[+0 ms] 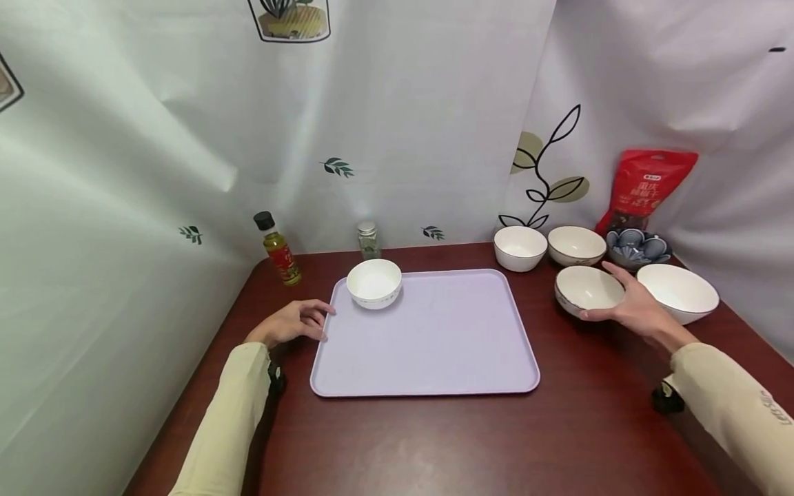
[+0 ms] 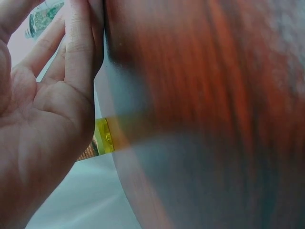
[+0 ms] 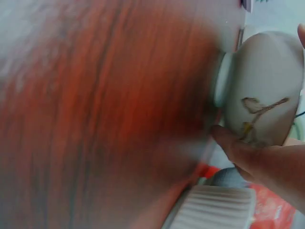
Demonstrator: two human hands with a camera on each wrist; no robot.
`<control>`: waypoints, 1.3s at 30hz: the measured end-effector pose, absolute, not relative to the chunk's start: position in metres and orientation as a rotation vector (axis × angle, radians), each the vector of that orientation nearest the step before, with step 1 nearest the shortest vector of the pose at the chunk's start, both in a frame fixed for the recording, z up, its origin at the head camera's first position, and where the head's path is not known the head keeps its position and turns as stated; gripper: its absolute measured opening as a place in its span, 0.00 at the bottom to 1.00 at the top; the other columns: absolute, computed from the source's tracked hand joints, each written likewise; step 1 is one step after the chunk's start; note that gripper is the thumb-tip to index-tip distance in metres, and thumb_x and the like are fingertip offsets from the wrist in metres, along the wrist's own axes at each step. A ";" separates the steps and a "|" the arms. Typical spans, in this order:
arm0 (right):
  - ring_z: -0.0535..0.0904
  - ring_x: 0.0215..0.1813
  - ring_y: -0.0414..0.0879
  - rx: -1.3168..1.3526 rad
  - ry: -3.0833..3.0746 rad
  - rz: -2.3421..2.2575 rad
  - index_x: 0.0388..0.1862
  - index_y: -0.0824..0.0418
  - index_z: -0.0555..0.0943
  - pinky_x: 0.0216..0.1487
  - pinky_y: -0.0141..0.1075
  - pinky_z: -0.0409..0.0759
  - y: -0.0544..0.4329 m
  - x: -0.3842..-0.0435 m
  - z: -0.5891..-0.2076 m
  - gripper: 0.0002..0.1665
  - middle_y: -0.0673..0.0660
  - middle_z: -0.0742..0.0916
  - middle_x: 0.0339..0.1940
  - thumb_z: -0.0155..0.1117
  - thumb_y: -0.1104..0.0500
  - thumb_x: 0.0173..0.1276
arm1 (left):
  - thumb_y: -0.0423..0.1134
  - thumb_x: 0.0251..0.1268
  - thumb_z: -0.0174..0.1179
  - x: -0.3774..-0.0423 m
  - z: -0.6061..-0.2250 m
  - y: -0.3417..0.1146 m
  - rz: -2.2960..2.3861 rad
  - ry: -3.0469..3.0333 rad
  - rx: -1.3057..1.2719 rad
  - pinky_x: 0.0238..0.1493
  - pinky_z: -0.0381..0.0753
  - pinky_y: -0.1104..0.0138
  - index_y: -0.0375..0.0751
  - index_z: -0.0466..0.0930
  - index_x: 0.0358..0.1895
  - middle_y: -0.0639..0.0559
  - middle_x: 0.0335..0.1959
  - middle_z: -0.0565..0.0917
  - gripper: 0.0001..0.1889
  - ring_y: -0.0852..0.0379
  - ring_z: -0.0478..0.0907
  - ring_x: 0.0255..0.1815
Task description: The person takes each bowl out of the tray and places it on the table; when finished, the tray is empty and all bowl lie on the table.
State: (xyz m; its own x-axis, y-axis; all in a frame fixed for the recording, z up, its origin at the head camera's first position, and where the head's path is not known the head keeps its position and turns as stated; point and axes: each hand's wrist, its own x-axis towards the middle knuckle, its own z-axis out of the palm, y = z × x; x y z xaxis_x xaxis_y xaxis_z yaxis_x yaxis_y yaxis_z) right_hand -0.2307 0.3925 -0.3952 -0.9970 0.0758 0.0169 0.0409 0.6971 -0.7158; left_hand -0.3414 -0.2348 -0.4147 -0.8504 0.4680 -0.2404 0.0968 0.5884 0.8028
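My right hand (image 1: 639, 310) spans a white bowl (image 1: 586, 288) on the right side of the table, thumb at its near side and fingers at the far rim. The right wrist view shows a brown branch pattern on this bowl's wall (image 3: 262, 90), with the thumb pressed to it and its foot close to the tabletop. At the left edge of a pale lilac tray (image 1: 428, 337) is my left hand (image 1: 298, 322), its fingers loosely bent, fingertips right at the rim. Another white bowl (image 1: 375, 284) stands in the tray's far left corner.
Two white bowls, one left (image 1: 520, 248) and one right (image 1: 576, 245), stand behind the gripped one. A wide white bowl (image 1: 677, 293), a blue-grey petal-shaped dish (image 1: 637, 246) and a red pouch (image 1: 648, 186) are farther right. An oil bottle (image 1: 281, 251) and glass jar (image 1: 369, 241) stand back left.
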 end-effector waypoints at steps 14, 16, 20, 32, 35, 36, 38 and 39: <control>0.58 0.70 0.79 -0.229 -2.797 1.066 0.78 0.78 0.43 0.67 0.68 0.58 0.384 -0.217 -0.405 0.71 0.85 0.60 0.73 0.79 0.48 0.54 | 0.35 0.55 0.73 -0.339 -0.415 -0.233 1.165 2.386 0.477 0.49 0.80 0.69 0.35 0.76 0.62 0.41 0.41 0.83 0.29 0.55 0.80 0.39; 0.58 0.70 0.80 -0.259 -2.797 1.055 0.78 0.77 0.42 0.68 0.69 0.58 0.385 -0.217 -0.405 0.71 0.85 0.59 0.73 0.78 0.47 0.55 | 0.35 0.55 0.73 -0.339 -0.415 -0.233 1.160 2.383 0.495 0.48 0.79 0.69 0.34 0.76 0.62 0.40 0.41 0.83 0.29 0.55 0.79 0.40; 0.56 0.71 0.81 -0.295 -2.808 1.044 0.79 0.76 0.39 0.69 0.70 0.56 0.387 -0.217 -0.403 0.71 0.85 0.56 0.74 0.76 0.46 0.58 | 0.34 0.54 0.73 -0.339 -0.414 -0.233 1.155 2.389 0.492 0.47 0.79 0.70 0.34 0.76 0.61 0.39 0.41 0.83 0.29 0.54 0.78 0.40; 0.71 0.57 0.82 -0.228 -2.924 0.776 0.80 0.70 0.42 0.56 0.68 0.68 0.383 -0.207 -0.382 0.62 0.86 0.66 0.67 0.66 0.40 0.66 | 0.33 0.54 0.73 -0.339 -0.409 -0.231 1.142 2.409 0.483 0.45 0.79 0.71 0.34 0.76 0.61 0.40 0.40 0.83 0.29 0.55 0.78 0.38; 0.74 0.52 0.80 -0.138 -2.926 0.643 0.79 0.69 0.50 0.48 0.64 0.73 0.379 -0.199 -0.370 0.58 0.82 0.76 0.59 0.68 0.41 0.65 | 0.33 0.54 0.73 -0.338 -0.410 -0.230 1.132 2.409 0.483 0.45 0.78 0.71 0.34 0.76 0.61 0.38 0.41 0.83 0.29 0.55 0.77 0.39; 0.77 0.50 0.77 -0.097 -2.907 0.629 0.78 0.69 0.53 0.45 0.61 0.75 0.375 -0.198 -0.366 0.56 0.80 0.80 0.55 0.69 0.43 0.64 | 0.33 0.55 0.73 -0.337 -0.410 -0.230 1.130 2.411 0.482 0.45 0.78 0.70 0.34 0.76 0.61 0.38 0.41 0.83 0.29 0.55 0.77 0.39; 0.85 0.43 0.64 0.003 -2.859 0.681 0.77 0.67 0.57 0.41 0.48 0.78 0.364 -0.195 -0.357 0.53 0.74 0.85 0.47 0.71 0.46 0.63 | 0.33 0.55 0.73 -0.337 -0.409 -0.230 1.129 2.415 0.479 0.45 0.78 0.70 0.34 0.76 0.61 0.37 0.41 0.83 0.29 0.55 0.77 0.39; 0.87 0.41 0.53 0.065 -2.825 0.751 0.77 0.66 0.58 0.41 0.42 0.80 0.356 -0.194 -0.352 0.52 0.72 0.86 0.44 0.72 0.48 0.63 | 0.33 0.55 0.73 -0.336 -0.408 -0.230 1.126 2.420 0.476 0.44 0.78 0.70 0.34 0.76 0.61 0.38 0.41 0.83 0.29 0.55 0.77 0.39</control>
State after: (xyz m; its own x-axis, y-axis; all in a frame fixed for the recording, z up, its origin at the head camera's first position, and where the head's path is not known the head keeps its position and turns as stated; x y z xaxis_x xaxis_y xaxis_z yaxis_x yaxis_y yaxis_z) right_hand -0.1945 0.3564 -0.3525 -0.9754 0.0132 0.2200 -0.0978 0.8687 -0.4856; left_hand -0.3365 -0.2297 -0.4082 -0.8499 0.4723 -0.2334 0.1254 0.6117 0.7811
